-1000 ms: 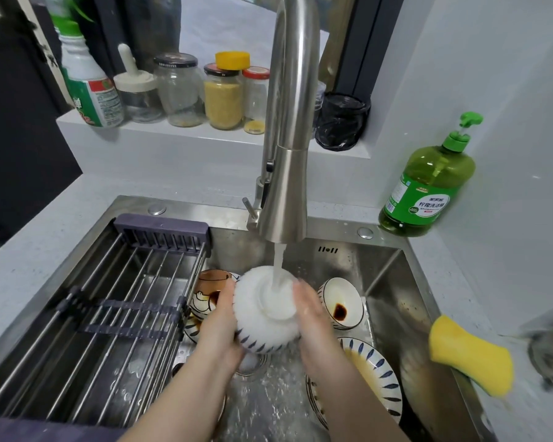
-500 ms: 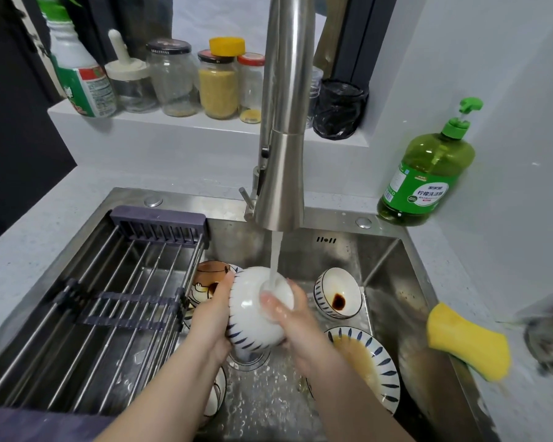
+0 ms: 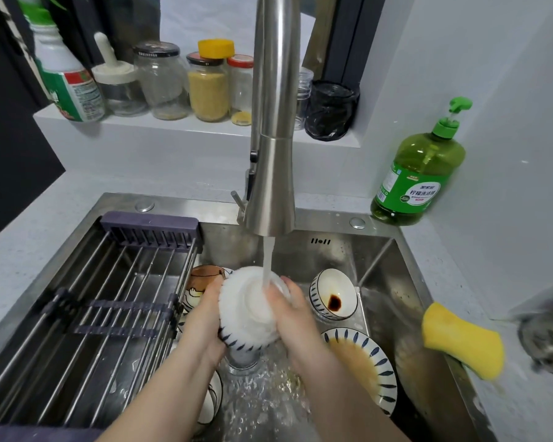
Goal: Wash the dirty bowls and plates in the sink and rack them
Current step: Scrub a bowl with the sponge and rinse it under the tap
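Note:
A white bowl with blue dashes (image 3: 248, 309) is held bottom-up under the running water from the tap (image 3: 273, 199). My left hand (image 3: 205, 317) grips its left side. My right hand (image 3: 288, 309) holds its right side, fingers on the foot ring. In the sink (image 3: 383, 282) lie a small bowl with a dark sauce spot (image 3: 332, 296), a plate smeared brown (image 3: 363, 368), a brown-rimmed bowl (image 3: 205, 277) partly hidden behind my left hand, and another bowl (image 3: 213, 400) under my left forearm. The wire rack (image 3: 93, 311) spans the sink's left half and holds nothing.
A yellow sponge (image 3: 463, 341) sits on the sink's right rim. A green dish soap bottle (image 3: 419, 173) stands on the counter at the right corner. Jars and a white bottle (image 3: 67, 81) line the ledge behind the tap. A metal object (image 3: 546, 339) is at the right edge.
The bowl has turned in my hands under the stream, and my right fingers have shifted over its base. The camera moved slightly.

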Available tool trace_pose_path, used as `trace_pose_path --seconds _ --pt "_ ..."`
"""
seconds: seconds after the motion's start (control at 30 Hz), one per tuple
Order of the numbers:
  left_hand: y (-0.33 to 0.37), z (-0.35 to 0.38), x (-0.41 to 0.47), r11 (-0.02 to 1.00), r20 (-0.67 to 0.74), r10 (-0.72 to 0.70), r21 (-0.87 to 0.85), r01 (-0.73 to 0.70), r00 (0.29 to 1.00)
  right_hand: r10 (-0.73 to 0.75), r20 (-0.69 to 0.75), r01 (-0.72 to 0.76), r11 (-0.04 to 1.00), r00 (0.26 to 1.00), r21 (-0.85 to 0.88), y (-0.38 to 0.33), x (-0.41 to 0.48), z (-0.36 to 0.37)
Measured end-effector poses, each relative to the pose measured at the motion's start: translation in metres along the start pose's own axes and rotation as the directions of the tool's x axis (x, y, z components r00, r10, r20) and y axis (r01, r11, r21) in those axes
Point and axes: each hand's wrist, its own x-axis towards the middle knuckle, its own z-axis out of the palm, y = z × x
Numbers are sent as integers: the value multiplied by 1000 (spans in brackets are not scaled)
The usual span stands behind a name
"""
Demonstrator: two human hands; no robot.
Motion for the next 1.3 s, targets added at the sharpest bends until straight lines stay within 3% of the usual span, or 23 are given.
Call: trace_pose_path --seconds 0.13,0.23,0.3,0.37,0.43,0.47,0.5,0.67,0.73,0.8,0.87,0.93,0.97,1.0,1.1,1.17,1.23,1.3 --pt "8 -2 1 998 7 50 -29 -50 999 -2 232 15 998 973 -54 4 0 -10" --pt "0 4 -8 999 -58 43 17 -42 997 -36 73 43 995 997 -87 0 -1 -5" --pt "1 7 -13 999 -69 40 34 -38 997 43 -60 -50 993 997 -104 -1 -3 -2" --pt "5 9 -16 984 -53 100 156 -90 994 207 -23 -204 973 978 112 -1 -5 -6" --pt "10 9 -17 936 -31 196 305 -177 980 301 99 -314 852 948 419 -3 -5 -18" --pt "10 9 -17 901 -11 235 377 -214 972 317 113 -330 808 942 487 -6 -5 -23" --pt "10 9 -17 862 29 248 450 -234 968 317 109 -327 800 942 502 -8 -4 -25" --pt "6 12 -21 699 225 169 660 -277 960 328 -179 -238 887 927 395 -19 -9 -19" --pt "2 19 -24 523 288 198 777 -350 937 220 -269 -198 974 938 107 -24 -8 -19" --pt "-5 28 -29 213 362 288 879 -427 887 54 -293 -123 968 955 -220 -22 -6 -12" --pt "-9 34 -37 -106 461 416 881 -462 784 -36 -300 -87 918 953 -388 -18 -7 -5" --pt "-9 37 -37 -184 516 409 854 -486 753 -56 -329 -95 901 943 -424 -16 -8 -4" --pt "-9 35 -34 -143 528 380 845 -516 760 -60 -343 -101 895 938 -434 -16 -9 -6" --pt "-8 31 -29 -29 520 357 837 -547 776 -64 -347 -100 895 936 -434 -15 -11 -7" --pt "-6 22 -18 565 383 267 681 -466 884 -70 -341 -83 906 937 -414 -15 -20 -7" --pt "-8 17 -15 812 172 198 523 -260 965 -77 -343 -52 934 936 -353 -17 -22 -9" --pt "-9 6 -14 929 81 -76 367 41 994 -110 -355 2 957 928 -290 -18 -24 -13" --pt "-11 -7 -14 890 219 -356 375 258 908 -281 -290 154 906 915 -393 -13 -25 -15"
